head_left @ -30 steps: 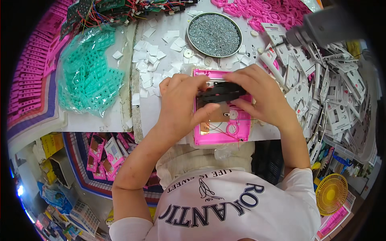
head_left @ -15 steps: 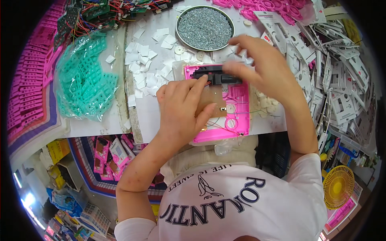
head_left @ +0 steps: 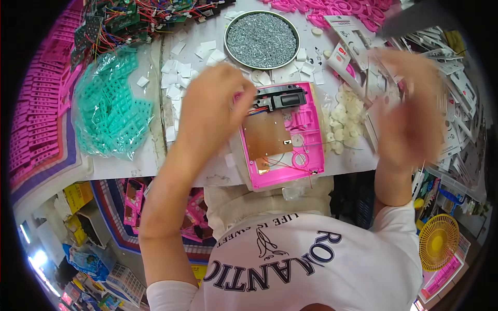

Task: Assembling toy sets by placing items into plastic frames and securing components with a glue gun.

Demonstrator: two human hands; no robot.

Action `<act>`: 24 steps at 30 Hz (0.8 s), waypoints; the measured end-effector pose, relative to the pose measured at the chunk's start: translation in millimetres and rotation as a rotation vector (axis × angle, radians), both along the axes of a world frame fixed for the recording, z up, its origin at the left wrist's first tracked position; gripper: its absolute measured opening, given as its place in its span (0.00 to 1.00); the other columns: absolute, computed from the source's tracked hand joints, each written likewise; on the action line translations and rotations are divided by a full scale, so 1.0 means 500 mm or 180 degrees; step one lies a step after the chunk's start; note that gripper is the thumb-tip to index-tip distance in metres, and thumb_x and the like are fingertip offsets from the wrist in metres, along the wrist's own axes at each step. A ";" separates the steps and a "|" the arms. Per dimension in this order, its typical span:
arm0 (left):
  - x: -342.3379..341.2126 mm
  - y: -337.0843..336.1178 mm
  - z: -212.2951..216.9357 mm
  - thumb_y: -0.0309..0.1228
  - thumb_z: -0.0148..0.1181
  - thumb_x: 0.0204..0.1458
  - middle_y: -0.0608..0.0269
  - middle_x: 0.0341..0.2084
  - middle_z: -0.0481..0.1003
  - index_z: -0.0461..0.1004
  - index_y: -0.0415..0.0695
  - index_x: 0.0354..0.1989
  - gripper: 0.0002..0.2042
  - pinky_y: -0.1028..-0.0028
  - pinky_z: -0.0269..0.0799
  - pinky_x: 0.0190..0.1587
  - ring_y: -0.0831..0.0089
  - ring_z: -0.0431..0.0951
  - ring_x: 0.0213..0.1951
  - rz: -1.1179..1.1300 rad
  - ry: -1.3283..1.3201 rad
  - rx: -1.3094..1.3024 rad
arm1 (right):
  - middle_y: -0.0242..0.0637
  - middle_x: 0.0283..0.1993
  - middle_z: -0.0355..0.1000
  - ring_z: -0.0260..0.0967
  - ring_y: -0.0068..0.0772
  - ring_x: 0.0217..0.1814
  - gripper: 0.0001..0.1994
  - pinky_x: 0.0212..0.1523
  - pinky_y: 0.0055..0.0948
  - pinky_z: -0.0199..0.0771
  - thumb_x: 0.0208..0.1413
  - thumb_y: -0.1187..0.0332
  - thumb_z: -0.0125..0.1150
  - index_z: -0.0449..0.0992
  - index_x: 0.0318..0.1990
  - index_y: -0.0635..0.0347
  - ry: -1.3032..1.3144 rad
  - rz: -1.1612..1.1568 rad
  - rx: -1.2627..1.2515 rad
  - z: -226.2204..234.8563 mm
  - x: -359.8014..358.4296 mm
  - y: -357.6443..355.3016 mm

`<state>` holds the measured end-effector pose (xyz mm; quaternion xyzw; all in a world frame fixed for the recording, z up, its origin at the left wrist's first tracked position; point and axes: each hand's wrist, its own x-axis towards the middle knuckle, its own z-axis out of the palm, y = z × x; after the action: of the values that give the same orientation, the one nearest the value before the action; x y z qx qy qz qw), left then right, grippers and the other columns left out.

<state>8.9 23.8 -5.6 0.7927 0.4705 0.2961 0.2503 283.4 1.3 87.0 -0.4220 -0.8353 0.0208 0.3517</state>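
An open pink plastic case [head_left: 315,135] lies on the worktable in front of me. Inside it are a black plastic module [head_left: 284,98] along the far edge, a brown circuit board [head_left: 267,136] and thin wires. My left hand [head_left: 220,101] hovers at the case's far left corner, thumb and fingers closed together; what they hold, if anything, is hidden. Off to the right, my right hand [head_left: 412,114] is raised and smeared by motion, so its fingers cannot be read. A blurred dark elongated object [head_left: 417,20] shows beyond it; whether the hand touches it is unclear.
A round metal tray [head_left: 226,39] of small screws stands beyond the case. White paper squares [head_left: 184,70] and cream discs [head_left: 345,116] lie around. Left are a bag of teal parts [head_left: 111,103] and wired circuit boards [head_left: 124,20]; right, stacked white panels [head_left: 448,129].
My right hand has left the black module and swung right. My left hand has lifted off the brown board toward the far left. The dark object has come into view at upper right.
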 end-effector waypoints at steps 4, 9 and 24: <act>0.058 0.176 -0.047 0.38 0.68 0.50 0.63 0.34 0.78 0.82 0.50 0.34 0.07 0.54 0.62 0.52 0.60 0.76 0.46 0.0059 0.0617 0.1260 | 0.38 0.40 0.76 0.72 0.29 0.38 0.17 0.40 0.33 0.72 0.61 0.74 0.59 0.74 0.57 0.66 0.1234 -0.1054 0.1028 -0.022 0.160 0.105; 0.075 0.202 -0.055 0.39 0.65 0.54 0.67 0.33 0.79 0.82 0.52 0.35 0.07 0.51 0.59 0.52 0.62 0.77 0.46 -0.0251 0.1273 0.0903 | 0.33 0.27 0.72 0.68 0.25 0.27 0.25 0.30 0.25 0.67 0.56 0.65 0.65 0.70 0.58 0.73 0.3510 0.0818 -0.1148 0.045 -0.057 0.106; 0.090 0.001 0.045 0.32 0.67 0.51 0.72 0.26 0.78 0.81 0.51 0.29 0.02 0.63 0.56 0.50 0.71 0.75 0.34 -0.0619 -0.0389 0.0367 | 0.28 0.25 0.62 0.57 0.24 0.24 0.27 0.31 0.32 0.69 0.66 0.61 0.54 0.60 0.69 0.60 0.3549 0.2235 -0.1412 -0.025 -0.055 0.046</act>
<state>54.0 24.5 16.7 0.8281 0.3575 0.3447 0.2601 255.9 24.6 74.6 -0.1151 -0.5932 0.5172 0.6062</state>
